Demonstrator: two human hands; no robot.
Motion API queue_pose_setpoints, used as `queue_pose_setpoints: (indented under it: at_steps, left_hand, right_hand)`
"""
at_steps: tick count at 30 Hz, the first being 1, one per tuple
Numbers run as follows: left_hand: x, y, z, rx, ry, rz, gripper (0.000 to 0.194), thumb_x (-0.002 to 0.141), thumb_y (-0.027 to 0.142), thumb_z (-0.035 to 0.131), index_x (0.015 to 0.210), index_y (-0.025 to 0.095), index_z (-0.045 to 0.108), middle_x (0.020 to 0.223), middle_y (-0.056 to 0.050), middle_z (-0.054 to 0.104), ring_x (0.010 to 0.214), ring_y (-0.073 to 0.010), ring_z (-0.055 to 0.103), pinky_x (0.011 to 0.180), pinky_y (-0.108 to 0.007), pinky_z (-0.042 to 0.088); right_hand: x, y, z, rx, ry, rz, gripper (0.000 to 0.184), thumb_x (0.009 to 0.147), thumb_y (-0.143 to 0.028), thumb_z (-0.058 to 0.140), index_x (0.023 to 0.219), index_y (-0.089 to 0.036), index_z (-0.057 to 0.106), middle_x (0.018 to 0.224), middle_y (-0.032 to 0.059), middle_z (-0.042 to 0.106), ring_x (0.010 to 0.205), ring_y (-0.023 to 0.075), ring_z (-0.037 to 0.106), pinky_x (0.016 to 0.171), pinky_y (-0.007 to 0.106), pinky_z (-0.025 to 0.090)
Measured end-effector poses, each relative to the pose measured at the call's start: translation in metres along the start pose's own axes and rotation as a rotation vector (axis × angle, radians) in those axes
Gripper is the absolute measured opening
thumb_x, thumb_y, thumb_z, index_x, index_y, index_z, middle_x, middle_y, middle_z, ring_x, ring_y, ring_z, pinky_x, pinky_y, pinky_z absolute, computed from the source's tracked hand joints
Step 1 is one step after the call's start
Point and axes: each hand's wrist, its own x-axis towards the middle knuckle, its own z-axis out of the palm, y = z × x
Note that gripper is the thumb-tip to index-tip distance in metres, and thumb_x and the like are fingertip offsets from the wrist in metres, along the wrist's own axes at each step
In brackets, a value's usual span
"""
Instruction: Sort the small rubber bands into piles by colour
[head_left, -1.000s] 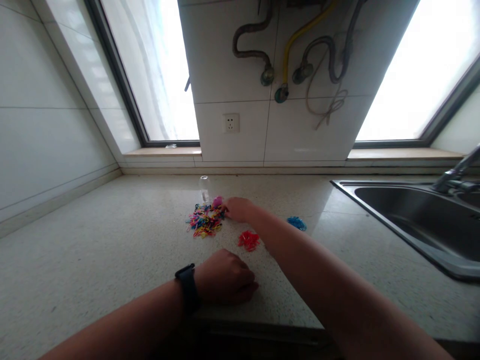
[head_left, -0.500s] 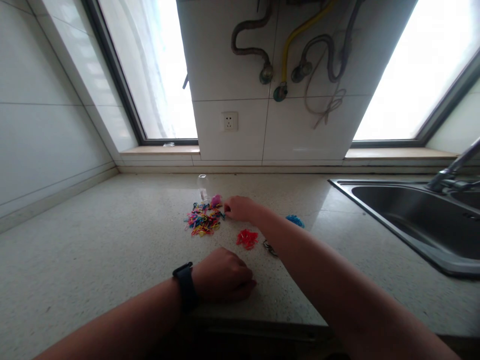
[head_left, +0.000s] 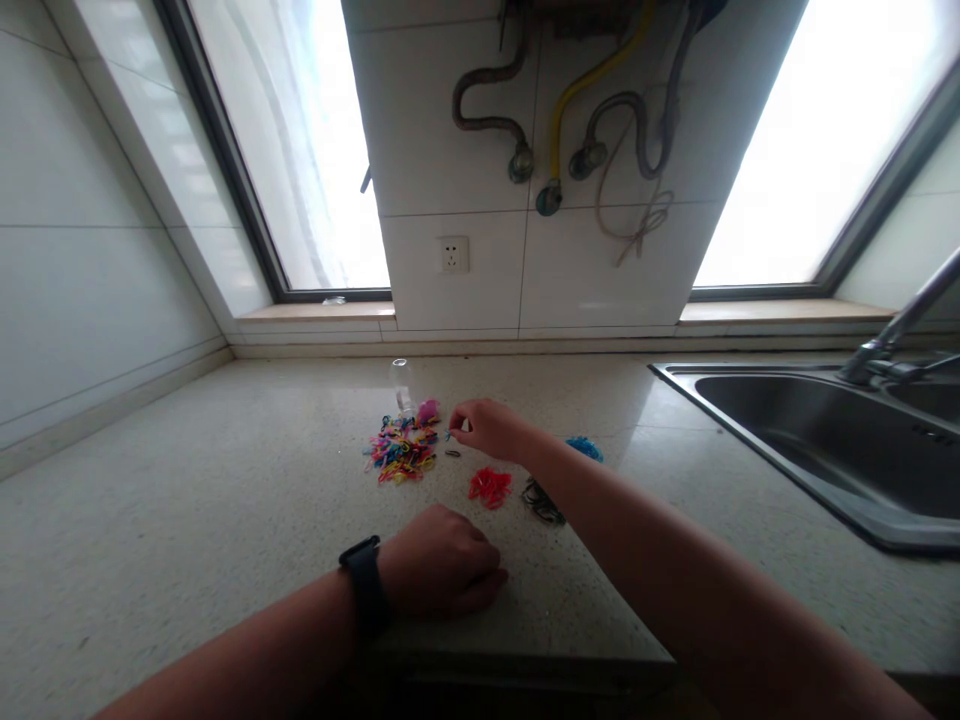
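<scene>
A pale counter (head_left: 187,500) spanned the scene, with a steel sink (head_left: 679,378) set into its right side; the right forearm (head_left: 637,545) slanted in from the near right; the left hand (head_left: 446,560) rested by the near edge, fingers curled, probably as a prop for leaning, and whether it enclosed anything could not be told; the right hand (head_left: 484,428) reached farther off, finger and thumb seemingly pinching a bluish piece (head_left: 448,435), a grip that suited something so slight; a mixed pile (head_left: 403,450) of coloured bits lay just left of it; a red cluster (head_left: 490,487) lay nearer, with a dark cluster (head_left: 538,500) and a blue cluster (head_left: 583,447) to its right, both partly behind the forearm; the gaps between them kept the colours distinct; a clear container (head_left: 402,387) stood at the mixed pile's far side, a pink thing (head_left: 427,410) beside it; a lone dark piece (head_left: 452,453) lay between mixed pile and red cluster.

Compared with half a second earlier, the right hand had drawn slightly clear of the mixed pile; the dark piece now showed separately; more of the dark cluster was visible; the left hand kept its place.
</scene>
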Motion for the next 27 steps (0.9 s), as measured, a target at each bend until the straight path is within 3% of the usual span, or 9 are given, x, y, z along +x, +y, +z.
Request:
queue_pose_setpoints:
  at_steps: [4,9,13,17,21,27]
  left_hand:
    - [0.000,-0.001,0.000,-0.040,0.009,-0.024,0.031,0.095,0.030,0.049,0.067,0.018,0.056,0.061,-0.002,0.064,0.051,-0.0118,0.055,0.051,-0.031,0.026]
    - [0.000,-0.003,0.000,-0.095,0.010,-0.084,0.032,0.096,0.029,0.047,0.066,0.018,0.051,0.061,0.000,0.060,0.051,-0.0104,0.050,0.054,-0.029,0.027]
    - [0.000,-0.005,0.002,-0.126,-0.003,-0.115,0.033,0.096,0.029,0.045,0.066,0.018,0.048,0.061,0.000,0.058,0.051,-0.0100,0.046,0.055,-0.029,0.026]
    - [-0.001,-0.005,0.004,-0.146,-0.039,-0.138,0.033,0.098,0.029,0.043,0.067,0.018,0.048,0.061,0.000,0.056,0.052,-0.0103,0.042,0.055,-0.029,0.024]
    - [-0.002,-0.003,0.005,-0.181,-0.050,-0.169,0.035,0.099,0.031,0.041,0.067,0.018,0.046,0.060,0.001,0.052,0.052,-0.0103,0.038,0.056,-0.029,0.024]
    - [-0.001,-0.005,0.003,-0.335,0.029,-0.289,0.035,0.099,0.033,0.040,0.069,0.018,0.047,0.060,0.003,0.046,0.054,-0.0102,0.037,0.056,-0.026,0.027]
  right_hand:
    - [-0.014,-0.003,-0.008,0.197,0.105,-0.041,0.009,0.083,-0.021,0.065,0.086,-0.016,0.072,0.078,0.0026,0.070,0.066,0.0116,0.058,0.064,0.024,0.038]
    - [-0.054,-0.009,-0.028,0.385,0.186,-0.026,0.007,0.081,-0.019,0.066,0.085,-0.016,0.070,0.074,0.0004,0.066,0.064,0.0101,0.055,0.061,0.022,0.039]
    - [-0.090,0.001,-0.047,0.522,0.231,0.069,0.013,0.082,-0.029,0.069,0.087,-0.017,0.070,0.069,-0.0017,0.060,0.056,0.0080,0.047,0.054,0.022,0.037]
    - [-0.117,0.024,-0.058,0.801,0.380,0.222,0.023,0.081,-0.039,0.070,0.086,-0.017,0.067,0.068,-0.0021,0.057,0.052,0.0066,0.040,0.047,0.022,0.031]
    - [-0.127,0.028,-0.062,1.032,0.475,0.287,0.026,0.076,-0.042,0.073,0.082,-0.017,0.065,0.065,-0.0026,0.057,0.050,0.0067,0.041,0.045,0.022,0.032]
    - [-0.125,-0.004,-0.055,1.077,0.404,0.179,0.021,0.077,-0.036,0.074,0.081,-0.017,0.065,0.067,-0.0016,0.057,0.055,0.0072,0.042,0.048,0.023,0.032]
